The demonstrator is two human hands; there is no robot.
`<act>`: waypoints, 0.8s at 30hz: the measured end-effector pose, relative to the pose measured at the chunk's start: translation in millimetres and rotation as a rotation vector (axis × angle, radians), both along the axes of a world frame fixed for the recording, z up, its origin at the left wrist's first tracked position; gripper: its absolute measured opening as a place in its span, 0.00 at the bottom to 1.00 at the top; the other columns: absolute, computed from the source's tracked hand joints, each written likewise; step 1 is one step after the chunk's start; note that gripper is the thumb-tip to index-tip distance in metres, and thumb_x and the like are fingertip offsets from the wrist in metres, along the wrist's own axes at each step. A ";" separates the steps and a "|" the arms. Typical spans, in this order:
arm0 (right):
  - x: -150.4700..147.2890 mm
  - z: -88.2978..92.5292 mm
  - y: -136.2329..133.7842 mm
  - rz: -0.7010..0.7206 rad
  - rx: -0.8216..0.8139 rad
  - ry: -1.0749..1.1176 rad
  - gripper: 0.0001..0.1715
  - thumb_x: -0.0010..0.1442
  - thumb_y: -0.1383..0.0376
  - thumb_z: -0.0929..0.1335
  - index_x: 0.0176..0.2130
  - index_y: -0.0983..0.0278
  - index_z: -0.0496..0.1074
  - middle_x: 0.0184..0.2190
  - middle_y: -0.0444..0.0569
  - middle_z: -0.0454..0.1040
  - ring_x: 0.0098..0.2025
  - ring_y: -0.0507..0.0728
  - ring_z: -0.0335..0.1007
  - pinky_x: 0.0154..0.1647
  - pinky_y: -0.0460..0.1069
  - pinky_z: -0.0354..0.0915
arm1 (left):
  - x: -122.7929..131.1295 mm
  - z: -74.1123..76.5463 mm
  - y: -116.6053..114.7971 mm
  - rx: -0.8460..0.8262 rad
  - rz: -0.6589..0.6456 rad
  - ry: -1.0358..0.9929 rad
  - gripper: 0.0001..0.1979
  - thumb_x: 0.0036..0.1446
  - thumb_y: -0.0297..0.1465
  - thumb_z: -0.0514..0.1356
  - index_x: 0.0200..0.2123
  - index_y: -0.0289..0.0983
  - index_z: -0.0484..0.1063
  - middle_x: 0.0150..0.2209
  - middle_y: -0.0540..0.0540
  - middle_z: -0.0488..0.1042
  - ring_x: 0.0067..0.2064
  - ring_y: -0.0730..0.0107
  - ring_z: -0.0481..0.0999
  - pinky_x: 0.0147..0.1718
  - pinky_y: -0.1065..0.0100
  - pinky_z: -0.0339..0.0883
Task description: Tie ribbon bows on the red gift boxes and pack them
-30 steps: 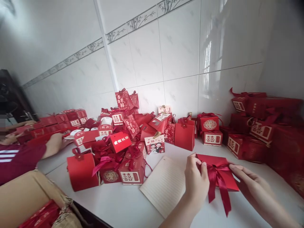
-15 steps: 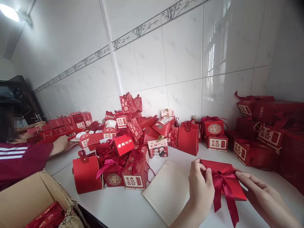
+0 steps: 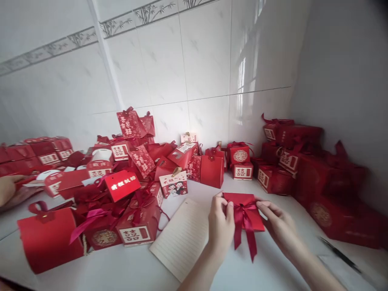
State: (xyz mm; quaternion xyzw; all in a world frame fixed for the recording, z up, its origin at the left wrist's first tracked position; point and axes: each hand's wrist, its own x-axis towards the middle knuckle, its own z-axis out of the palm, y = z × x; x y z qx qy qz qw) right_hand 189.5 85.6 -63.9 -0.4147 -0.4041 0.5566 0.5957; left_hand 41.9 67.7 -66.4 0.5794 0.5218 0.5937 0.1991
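Note:
A flat red gift box (image 3: 256, 218) with a dark red ribbon bow (image 3: 243, 223) lies on the white table (image 3: 127, 266) in front of me. My left hand (image 3: 220, 226) pinches the left side of the bow with closed fingers. My right hand (image 3: 278, 225) holds the right edge of the box, fingers curled against it. The ribbon tails hang down toward me over the box's near edge.
A lined cream sheet (image 3: 182, 238) lies left of the box. A big heap of red gift boxes (image 3: 133, 178) fills the table to the left and back; more red boxes (image 3: 303, 165) stack in the right corner. A black pen (image 3: 339, 252) lies at the right. Another person's hand (image 3: 7, 188) shows at the far left.
The camera has swung right and down, so the co-worker and cardboard box have left the view. Both my hands stay on the ribboned box, with the same grip.

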 end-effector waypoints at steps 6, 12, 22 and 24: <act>-3.1 -0.7 -2.7 -0.010 0.114 -0.028 0.22 0.44 0.47 0.74 0.24 0.63 0.72 0.52 0.52 0.70 0.46 0.64 0.70 0.47 0.54 0.67 | -3.9 -0.9 2.9 -0.009 0.000 0.004 0.08 0.60 0.37 0.50 0.31 0.40 0.61 0.49 0.38 0.72 0.56 0.56 0.69 0.46 0.58 0.66; -2.6 5.3 -8.6 0.000 0.149 -0.058 0.22 0.48 0.48 0.72 0.24 0.64 0.71 0.51 0.52 0.71 0.45 0.63 0.71 0.47 0.55 0.67 | -4.3 0.1 2.0 -0.023 0.016 -0.006 0.10 0.59 0.40 0.51 0.31 0.41 0.64 0.52 0.38 0.71 0.55 0.56 0.70 0.46 0.57 0.67; -4.9 4.9 -6.6 -0.027 0.187 -0.095 0.22 0.48 0.47 0.72 0.25 0.63 0.71 0.46 0.52 0.73 0.46 0.64 0.70 0.48 0.56 0.64 | -4.7 -0.7 4.6 -0.051 -0.013 -0.026 0.11 0.59 0.42 0.50 0.34 0.41 0.61 0.54 0.38 0.68 0.56 0.57 0.69 0.47 0.58 0.66; -5.9 5.8 -8.0 -0.010 0.196 -0.084 0.22 0.49 0.47 0.71 0.26 0.63 0.70 0.46 0.52 0.74 0.45 0.64 0.70 0.46 0.56 0.66 | -5.1 -1.9 6.4 -0.041 -0.032 -0.055 0.11 0.58 0.42 0.50 0.33 0.41 0.61 0.54 0.39 0.67 0.57 0.58 0.67 0.50 0.57 0.64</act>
